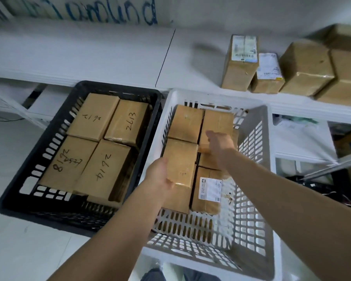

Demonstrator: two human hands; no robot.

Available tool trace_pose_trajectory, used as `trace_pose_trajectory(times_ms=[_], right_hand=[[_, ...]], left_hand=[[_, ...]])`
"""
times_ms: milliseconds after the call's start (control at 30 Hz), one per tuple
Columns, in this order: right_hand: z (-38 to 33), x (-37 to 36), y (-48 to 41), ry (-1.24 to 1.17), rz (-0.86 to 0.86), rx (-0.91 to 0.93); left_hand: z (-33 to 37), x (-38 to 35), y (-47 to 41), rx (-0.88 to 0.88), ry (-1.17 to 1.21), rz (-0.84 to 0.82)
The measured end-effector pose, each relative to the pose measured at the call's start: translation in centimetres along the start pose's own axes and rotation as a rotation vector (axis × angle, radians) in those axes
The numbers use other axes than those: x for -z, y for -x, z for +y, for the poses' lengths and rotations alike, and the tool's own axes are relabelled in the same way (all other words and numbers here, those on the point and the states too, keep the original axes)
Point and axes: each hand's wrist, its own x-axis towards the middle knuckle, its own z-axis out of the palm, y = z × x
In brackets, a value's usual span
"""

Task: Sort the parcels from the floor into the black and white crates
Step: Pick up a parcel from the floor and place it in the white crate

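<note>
Between both hands, inside the white crate (249, 179), sits a taped parcel (179, 165): left hand (160, 175) clamps its near edge, right hand (219, 141) rests spread beyond. Stiff, slick, seemingly light; grip opposite edges.

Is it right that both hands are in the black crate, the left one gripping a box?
Not quite: the head view shows both hands in the white crate, not the black crate. The left hand does grip a box, and the right hand reaches among the boxes beside it.
</note>
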Motion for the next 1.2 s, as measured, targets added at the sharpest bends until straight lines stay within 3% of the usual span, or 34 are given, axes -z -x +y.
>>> trace_pose_trajectory(times_ms=[133,300,467,633,867,1067,1200], right_hand=[[-1.3,2.6,2.7,-0.186,0.055,0.011],[-2.2,7.1,7.9,-0.39,0.217,0.15],[0.6,11.9,14.8,-0.56,0.456,0.187],[7.8,15.8,23.1,-0.741,0.739,0.109],[20.5,20.8,38.2,-0.895,1.193,-0.075],[30.4,21.1,50.8,-1.01,1.438,-0.144],[37.2,20.2,58.0,-1.077,1.501,-0.237]], left_hand=[[2.6,-2.3,2.8,-0.112,-0.115,-0.075],[3.9,-6.7,7.9,-0.28,-0.236,-0.41],[0.9,-10.0,12.3,-0.283,-0.446,-0.731],[-6.9,-11.7,16.0,-0.195,-0.717,-0.973],[-21.3,-10.4,24.2,0.06,-1.015,-1.29],[-33.1,-6.7,31.1,0.202,-1.246,-1.445],[-41.1,-3.1,34.3,0.284,-1.365,-1.444]])
